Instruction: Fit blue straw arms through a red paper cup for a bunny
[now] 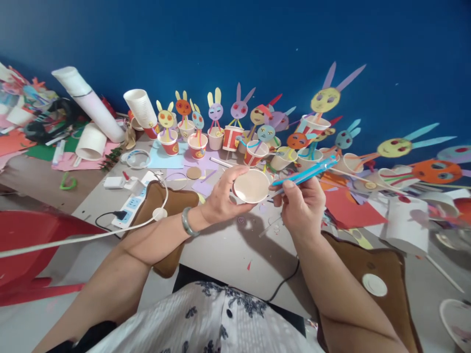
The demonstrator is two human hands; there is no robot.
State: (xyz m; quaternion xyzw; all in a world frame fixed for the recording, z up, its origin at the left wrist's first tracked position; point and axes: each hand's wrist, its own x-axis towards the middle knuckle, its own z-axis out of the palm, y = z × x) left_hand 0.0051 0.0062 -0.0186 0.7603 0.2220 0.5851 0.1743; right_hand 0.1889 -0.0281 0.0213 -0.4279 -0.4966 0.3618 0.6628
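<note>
My left hand (224, 196) is wrapped around a paper cup (252, 187), its open mouth tilted toward me and a red outside showing at the lower rim. On the other side, my right hand (303, 206) grips a long slim blue tool (307, 172) whose exact kind I cannot make out. The tool's lower end comes close to the cup's right rim; whether they touch I cannot tell. Behind both hands stand several paper cups with rabbit-head figures on paper strips, among them a purple rabbit (239, 109) and a yellow rabbit (326, 100).
A white power strip (129, 208) with plugs lies at left, a white cable (110, 233) crossing my left forearm. Stacked white cups (141, 109) lean against the blue wall. Red paper (355, 208) lies at right. Brown cushions (382, 279) rest under my arms; a red chair (25, 245) stands left.
</note>
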